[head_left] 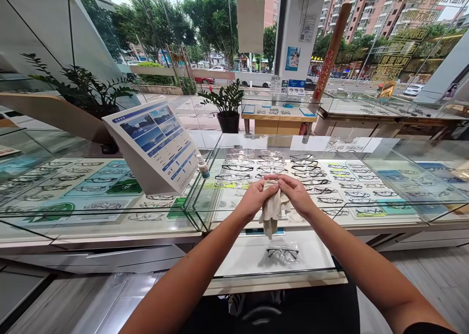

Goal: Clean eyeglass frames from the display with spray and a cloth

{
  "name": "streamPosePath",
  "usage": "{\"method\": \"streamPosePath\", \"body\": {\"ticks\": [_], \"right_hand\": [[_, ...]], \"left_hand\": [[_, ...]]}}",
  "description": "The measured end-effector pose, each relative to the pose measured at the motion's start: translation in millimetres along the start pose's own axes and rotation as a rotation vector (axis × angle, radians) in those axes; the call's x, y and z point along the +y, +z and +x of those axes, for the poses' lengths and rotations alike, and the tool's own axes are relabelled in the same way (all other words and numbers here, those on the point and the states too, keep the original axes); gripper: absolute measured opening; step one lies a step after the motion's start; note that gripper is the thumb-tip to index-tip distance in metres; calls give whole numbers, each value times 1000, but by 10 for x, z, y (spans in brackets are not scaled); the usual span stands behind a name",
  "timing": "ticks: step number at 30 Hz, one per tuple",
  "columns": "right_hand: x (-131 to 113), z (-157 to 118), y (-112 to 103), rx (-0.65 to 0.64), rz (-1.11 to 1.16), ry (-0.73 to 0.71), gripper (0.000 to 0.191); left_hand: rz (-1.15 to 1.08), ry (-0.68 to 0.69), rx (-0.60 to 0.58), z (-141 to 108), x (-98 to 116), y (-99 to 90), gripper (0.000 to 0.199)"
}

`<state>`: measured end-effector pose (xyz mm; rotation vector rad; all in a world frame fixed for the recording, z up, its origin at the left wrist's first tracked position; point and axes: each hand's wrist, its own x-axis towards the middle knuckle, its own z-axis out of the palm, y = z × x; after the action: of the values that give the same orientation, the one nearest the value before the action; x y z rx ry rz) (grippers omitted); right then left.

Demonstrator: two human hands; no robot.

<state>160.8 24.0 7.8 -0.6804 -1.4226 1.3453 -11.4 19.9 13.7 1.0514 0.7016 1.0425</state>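
Note:
My left hand (254, 197) and my right hand (296, 193) meet above the glass display counter. Both are closed, thumbs and fingers pinching a beige cleaning cloth (271, 214) whose loose end hangs down between them. Something thin seems to be held in the cloth at the fingertips, but I cannot make out what it is. Below the hands, a dark-framed pair of glasses (282, 254) lies in a clear plastic bag on a white pulled-out drawer (238, 261). A small spray bottle (202, 167) stands on the glass to the left of my hands.
Rows of spectacle frames (304, 165) lie under the counter glass. A tent-shaped printed sign (157, 148) stands at the left. Behind are a potted plant (227, 106), a low display table (280, 113) and large windows onto a street.

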Motion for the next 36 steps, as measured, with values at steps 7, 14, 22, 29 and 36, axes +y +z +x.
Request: {"method": "streamPosePath", "body": {"ticks": [7, 14, 22, 29, 36], "right_hand": [[-98, -36, 54, -14, -85, -19, 41], [-119, -49, 77, -8, -100, 10, 49], [-63, -43, 56, 87, 3, 69, 41], [-33, -18, 31, 42, 49, 39, 44], [-10, -21, 54, 40, 68, 34, 43]], "left_hand": [[-8, 26, 29, 15, 20, -10, 61], [-8, 46, 32, 16, 49, -6, 63], [25, 10, -94, -6, 82, -70, 65], [50, 28, -38, -4, 17, -40, 75], [83, 104, 78, -47, 29, 40, 74]]}}
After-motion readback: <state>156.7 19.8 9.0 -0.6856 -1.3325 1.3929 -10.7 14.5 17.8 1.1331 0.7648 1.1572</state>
